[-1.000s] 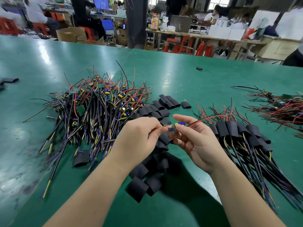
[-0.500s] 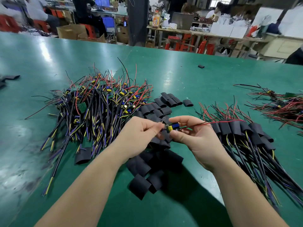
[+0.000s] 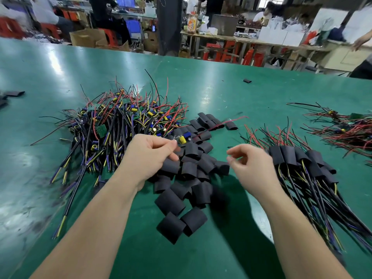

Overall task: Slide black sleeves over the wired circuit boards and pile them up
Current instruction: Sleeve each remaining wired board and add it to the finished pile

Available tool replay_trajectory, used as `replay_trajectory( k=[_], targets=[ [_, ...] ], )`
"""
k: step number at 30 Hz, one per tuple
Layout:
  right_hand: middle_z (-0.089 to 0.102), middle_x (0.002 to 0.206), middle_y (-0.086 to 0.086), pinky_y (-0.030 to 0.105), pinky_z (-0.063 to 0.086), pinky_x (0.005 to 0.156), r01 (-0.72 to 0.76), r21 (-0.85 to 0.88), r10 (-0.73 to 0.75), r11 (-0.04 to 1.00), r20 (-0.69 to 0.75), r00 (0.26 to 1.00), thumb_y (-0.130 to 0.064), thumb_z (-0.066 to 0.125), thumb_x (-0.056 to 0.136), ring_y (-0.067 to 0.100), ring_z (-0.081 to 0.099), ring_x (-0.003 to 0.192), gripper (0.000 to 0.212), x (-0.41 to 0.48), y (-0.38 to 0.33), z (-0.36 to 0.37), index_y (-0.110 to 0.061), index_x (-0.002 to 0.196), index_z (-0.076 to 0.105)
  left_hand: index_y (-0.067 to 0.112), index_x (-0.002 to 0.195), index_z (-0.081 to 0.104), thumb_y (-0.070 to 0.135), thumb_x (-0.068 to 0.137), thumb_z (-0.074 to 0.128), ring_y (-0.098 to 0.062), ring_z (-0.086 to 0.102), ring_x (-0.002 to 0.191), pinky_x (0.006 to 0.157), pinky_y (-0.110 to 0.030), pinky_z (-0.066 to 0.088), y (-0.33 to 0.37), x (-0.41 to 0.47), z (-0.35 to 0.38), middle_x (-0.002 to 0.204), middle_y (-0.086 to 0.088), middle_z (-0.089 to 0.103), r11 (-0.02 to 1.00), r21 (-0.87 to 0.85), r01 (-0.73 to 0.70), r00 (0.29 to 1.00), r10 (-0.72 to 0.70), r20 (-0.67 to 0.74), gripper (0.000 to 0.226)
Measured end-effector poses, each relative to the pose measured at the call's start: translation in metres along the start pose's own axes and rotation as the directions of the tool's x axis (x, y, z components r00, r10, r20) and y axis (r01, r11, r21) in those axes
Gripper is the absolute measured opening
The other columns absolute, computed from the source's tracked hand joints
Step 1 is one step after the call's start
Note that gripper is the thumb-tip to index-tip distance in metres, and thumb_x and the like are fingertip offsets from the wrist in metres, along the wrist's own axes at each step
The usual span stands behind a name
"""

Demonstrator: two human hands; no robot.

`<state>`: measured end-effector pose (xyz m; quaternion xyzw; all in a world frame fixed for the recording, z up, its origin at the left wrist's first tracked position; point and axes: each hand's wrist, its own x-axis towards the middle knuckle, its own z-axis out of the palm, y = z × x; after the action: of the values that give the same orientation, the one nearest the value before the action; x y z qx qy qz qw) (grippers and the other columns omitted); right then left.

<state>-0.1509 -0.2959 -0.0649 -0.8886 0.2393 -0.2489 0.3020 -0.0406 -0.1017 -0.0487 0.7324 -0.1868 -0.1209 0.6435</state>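
Note:
My left hand (image 3: 150, 153) pinches a small wired circuit board (image 3: 183, 138) with yellow and blue parts; its red wire trails off to the upper right. My right hand (image 3: 251, 164) hovers apart from it, fingers loosely curled, holding nothing. Between and below the hands lies a heap of loose black sleeves (image 3: 187, 178). A tangle of bare wired boards (image 3: 124, 125) sits to the left. To the right lies the pile of sleeved boards (image 3: 302, 160) with their long cables fanning toward me.
The green table (image 3: 221, 97) carries another bundle of red-wired boards (image 3: 346, 129) at the far right, a stray sleeve (image 3: 247, 80) further back, and flat sleeves (image 3: 15, 94) at the left edge. People and workbenches stand beyond the table.
My right hand has let go of the board and drawn away to the right. My left hand keeps the board and has shifted slightly left and up.

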Motion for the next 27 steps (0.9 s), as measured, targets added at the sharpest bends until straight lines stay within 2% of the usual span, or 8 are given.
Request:
replay_trajectory(
  k=[2,5,9,15,19,22,25,27],
  targets=[
    [0.063,0.104,0.002,0.016,0.033,0.075,0.037,-0.199,-0.004,0.979,0.165,0.986,-0.026,0.069,0.085,0.011,0.055,0.081,0.023,-0.001,0.0,0.01,-0.02,0.108,0.068,0.004,0.071,0.072,0.012,0.091,0.061,0.004,0.041,0.03,0.035,-0.005,0.028,0.0,0.002,-0.002,0.057,-0.005,0.065,0.999,-0.036,-0.003,1.0,0.002,-0.024,0.025],
    [0.057,0.108,0.005,0.024,0.035,0.082,0.066,-0.28,0.025,0.958,0.311,0.95,-0.026,0.072,0.084,0.024,0.053,0.105,0.035,-0.001,-0.005,0.017,-0.023,0.118,0.065,0.008,0.069,0.072,0.012,0.091,0.061,0.002,0.036,0.029,0.034,-0.007,0.027,-0.002,0.002,-0.004,0.053,-0.004,0.064,0.998,-0.056,0.015,1.0,-0.015,-0.005,0.026],
    [0.066,0.092,-0.001,0.023,0.035,0.066,0.027,-0.256,0.054,0.966,0.303,0.951,-0.022,0.078,0.077,0.012,0.053,0.074,0.02,0.002,-0.007,0.01,-0.018,0.094,0.068,0.007,0.069,0.074,0.014,0.091,0.061,-0.002,0.033,0.03,0.034,-0.009,0.026,-0.004,0.001,-0.005,0.054,-0.005,0.064,0.999,-0.022,0.03,0.999,-0.029,0.029,0.026],
    [0.068,0.1,0.0,0.033,0.05,0.085,0.154,-0.428,0.033,0.89,0.398,0.917,-0.038,0.077,0.074,0.021,0.06,0.099,0.035,0.0,-0.014,-0.003,-0.018,0.102,0.068,0.011,0.059,0.073,0.018,0.091,0.063,-0.012,0.024,0.034,0.038,-0.015,0.021,-0.003,0.001,-0.009,0.043,-0.008,0.052,0.999,0.024,0.036,0.997,-0.038,0.069,0.034],
    [0.069,0.096,0.014,0.035,0.053,0.076,0.222,-0.523,0.064,0.823,0.474,0.878,-0.031,0.072,0.08,0.032,0.064,0.09,0.033,-0.001,-0.022,-0.001,-0.004,0.097,0.067,0.013,0.057,0.073,0.019,0.091,0.062,-0.015,0.025,0.037,0.04,-0.017,0.023,-0.002,0.001,-0.012,0.046,-0.013,0.055,0.999,0.038,0.037,0.996,-0.04,0.08,0.036],
    [0.061,0.081,0.011,0.031,0.048,0.064,0.26,-0.515,0.012,0.817,0.465,0.885,-0.024,0.068,0.078,0.033,0.059,0.084,0.024,-0.001,-0.024,0.001,-0.003,0.087,0.06,0.013,0.057,0.072,0.017,0.092,0.061,-0.011,0.025,0.034,0.037,-0.017,0.024,-0.002,0.001,-0.012,0.036,0.004,0.048,0.998,0.033,0.048,0.994,-0.051,0.092,0.036],
    [0.066,0.094,0.004,0.026,0.048,0.079,0.24,-0.415,-0.043,0.878,0.43,0.902,-0.026,0.066,0.076,0.022,0.059,0.096,0.042,0.001,-0.013,-0.005,-0.01,0.115,0.064,0.012,0.062,0.073,0.015,0.092,0.061,-0.008,0.025,0.031,0.036,-0.015,0.022,-0.003,0.002,-0.014,0.039,0.0,0.053,0.999,0.012,0.049,0.994,-0.05,0.1,0.032],
    [0.066,0.087,-0.007,0.013,0.043,0.073,0.152,-0.263,-0.057,0.953,0.337,0.94,-0.026,0.071,0.074,0.008,0.059,0.08,0.044,0.003,-0.005,-0.016,-0.018,0.117,0.066,0.009,0.068,0.075,0.014,0.091,0.061,-0.008,0.026,0.031,0.035,-0.014,0.021,-0.003,0.003,-0.017,0.052,-0.012,0.062,0.999,-0.013,0.049,0.993,-0.048,0.111,0.028]
  ],
)
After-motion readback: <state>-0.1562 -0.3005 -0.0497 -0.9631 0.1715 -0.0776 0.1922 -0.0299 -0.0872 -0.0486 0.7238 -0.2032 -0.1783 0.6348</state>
